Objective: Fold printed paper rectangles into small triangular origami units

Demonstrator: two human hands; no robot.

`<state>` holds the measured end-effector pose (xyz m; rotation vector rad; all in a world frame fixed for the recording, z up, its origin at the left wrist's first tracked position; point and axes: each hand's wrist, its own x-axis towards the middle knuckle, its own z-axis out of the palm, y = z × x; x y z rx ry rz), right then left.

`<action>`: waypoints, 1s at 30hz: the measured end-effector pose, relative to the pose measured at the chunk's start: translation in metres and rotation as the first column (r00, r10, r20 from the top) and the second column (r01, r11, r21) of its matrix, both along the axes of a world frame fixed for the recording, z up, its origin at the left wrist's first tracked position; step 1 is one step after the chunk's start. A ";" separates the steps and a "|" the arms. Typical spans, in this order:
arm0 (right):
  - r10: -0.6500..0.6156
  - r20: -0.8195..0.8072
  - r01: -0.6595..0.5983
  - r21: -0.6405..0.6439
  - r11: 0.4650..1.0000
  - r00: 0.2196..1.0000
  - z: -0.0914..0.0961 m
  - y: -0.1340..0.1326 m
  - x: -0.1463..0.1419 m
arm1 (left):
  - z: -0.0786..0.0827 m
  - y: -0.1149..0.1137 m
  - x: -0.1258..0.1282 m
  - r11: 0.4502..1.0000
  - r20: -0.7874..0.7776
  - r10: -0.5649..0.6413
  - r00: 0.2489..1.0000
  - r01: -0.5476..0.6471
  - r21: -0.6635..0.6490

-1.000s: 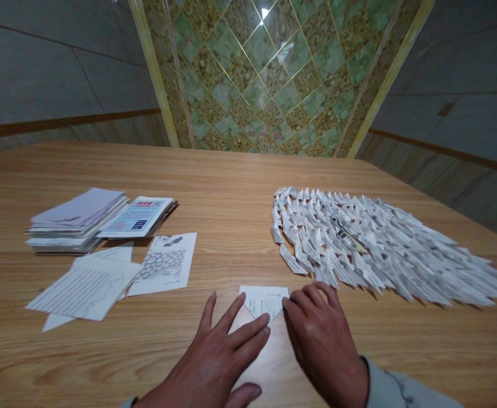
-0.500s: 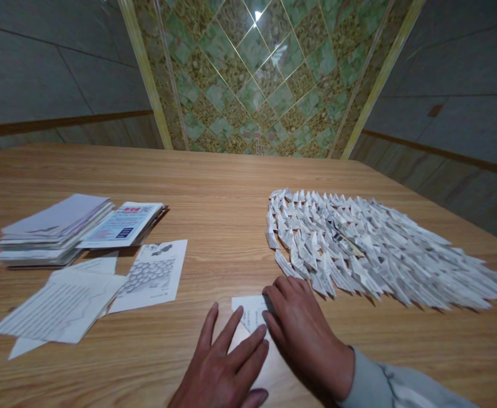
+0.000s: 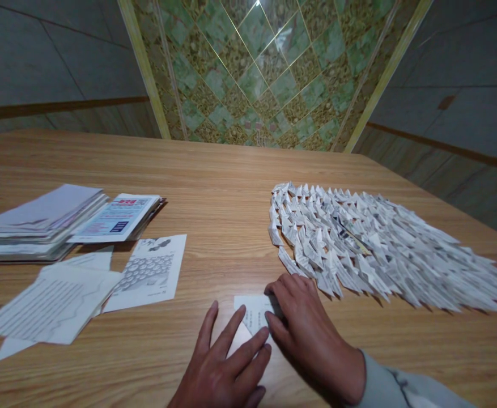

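Note:
A small piece of printed paper, partly folded, lies on the table between my hands. My left hand rests on its near edge with the fingers spread. From the right, my right hand has its thumb and curled fingers closed on the paper's right side, covering that part. Just beyond my right hand spreads a large group of folded paper boats, set in tight rows.
At the left stand a stack of paper sheets and a pile topped by a printed booklet. Nearer lie a lined sheet and a sheet with a picture. All rest on the wood-grain table; a tiled wall rises behind.
Both hands keep nearly the same places on the paper. The view has shifted slightly; the left stacks sit farther left and the boats a little farther right.

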<state>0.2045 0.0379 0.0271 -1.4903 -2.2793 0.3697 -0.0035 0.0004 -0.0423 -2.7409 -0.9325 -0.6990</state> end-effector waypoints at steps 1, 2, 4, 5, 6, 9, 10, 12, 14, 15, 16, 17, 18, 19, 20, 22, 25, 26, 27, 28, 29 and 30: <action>-0.002 0.000 0.002 -0.007 1.000 1.000 0.000 0.000 0.000 | 0.002 0.000 0.000 1.000 -0.003 -0.001 1.000 0.001 -0.001; -0.001 -0.003 0.001 -0.013 1.000 1.000 0.000 0.000 0.000 | 0.004 0.000 0.000 1.000 -0.007 -0.004 1.000 0.004 -0.005; 0.001 -0.009 -0.001 -0.013 1.000 1.000 0.000 0.000 0.000 | 0.009 0.000 0.000 1.000 -0.025 -0.003 1.000 0.002 -0.023; 0.002 -0.009 -0.002 -0.008 1.000 1.000 0.001 0.000 -0.001 | 0.012 -0.001 0.000 1.000 -0.036 -0.002 0.999 0.001 -0.032; 0.003 -0.007 -0.003 -0.002 1.000 1.000 0.001 0.000 -0.001 | 0.014 -0.001 0.000 0.999 -0.049 -0.002 0.999 0.000 -0.042; 0.001 0.001 -0.001 0.010 1.000 1.000 0.002 0.000 -0.003 | 0.018 -0.002 0.001 0.998 -0.076 -0.006 0.997 0.001 -0.065; 0.000 0.003 -0.001 0.011 1.000 1.000 0.003 0.000 -0.003 | 0.018 -0.002 0.001 0.998 -0.081 -0.007 0.997 0.001 -0.070; 0.002 0.010 -0.002 0.015 1.000 1.000 0.005 -0.001 -0.003 | 0.016 -0.003 0.002 0.997 -0.072 0.008 0.997 -0.014 -0.077; 0.009 0.023 -0.010 0.025 1.000 1.000 0.007 -0.001 -0.003 | 0.012 -0.003 0.002 0.997 -0.026 0.025 0.999 -0.027 -0.072; 0.012 0.029 -0.013 0.032 0.999 1.000 0.007 -0.002 -0.002 | 0.011 -0.003 0.002 0.997 -0.005 0.031 0.999 -0.032 -0.070; 0.014 0.033 -0.015 0.041 0.999 0.999 0.008 -0.002 -0.002 | 0.010 -0.003 0.003 0.997 0.003 0.032 0.999 -0.031 -0.070; 0.016 0.036 -0.018 0.050 0.999 0.999 0.008 -0.002 -0.002 | 0.009 -0.004 0.003 0.997 0.007 0.028 1.000 -0.028 -0.069; 0.020 0.038 -0.022 0.059 0.998 0.999 0.008 -0.002 -0.002 | 0.009 -0.004 0.003 0.997 0.000 0.023 1.000 -0.023 -0.072; 0.026 0.041 -0.029 0.068 0.997 0.999 0.008 -0.002 -0.002 | 0.009 -0.004 0.003 0.997 -0.002 0.022 1.000 -0.023 -0.073; 0.032 0.044 -0.036 0.081 0.996 0.998 0.007 -0.002 -0.002 | 0.009 -0.004 0.003 0.997 0.003 0.024 1.000 -0.023 -0.072; 0.044 0.054 -0.050 0.113 0.992 0.998 0.007 -0.002 -0.001 | 0.008 -0.004 0.003 0.998 0.030 0.027 0.999 -0.026 -0.058; 0.050 0.064 -0.060 0.161 0.985 0.997 0.006 -0.001 -0.001 | 0.005 -0.004 0.003 0.998 0.010 0.029 1.000 -0.028 -0.059; 0.053 0.068 -0.064 0.174 0.983 0.996 0.006 -0.001 -0.001 | 0.004 -0.004 0.003 0.998 0.003 0.030 1.000 -0.030 -0.060; 0.054 0.072 -0.067 0.186 0.980 0.996 0.006 0.000 0.000 | 0.003 -0.005 0.003 0.998 0.008 0.035 0.999 -0.035 -0.057; 0.054 0.076 -0.068 0.199 0.978 0.996 0.005 0.001 0.000 | 0.002 -0.005 0.003 0.998 0.017 0.039 0.999 -0.038 -0.052; 0.053 0.081 -0.069 0.210 0.975 0.995 0.005 0.001 0.000 | 0.003 -0.004 0.003 0.998 0.023 0.042 0.999 -0.041 -0.051; 0.053 0.084 -0.070 0.218 0.973 0.995 0.004 0.002 0.000 | 0.003 -0.004 0.003 0.998 0.024 0.045 0.999 -0.044 -0.053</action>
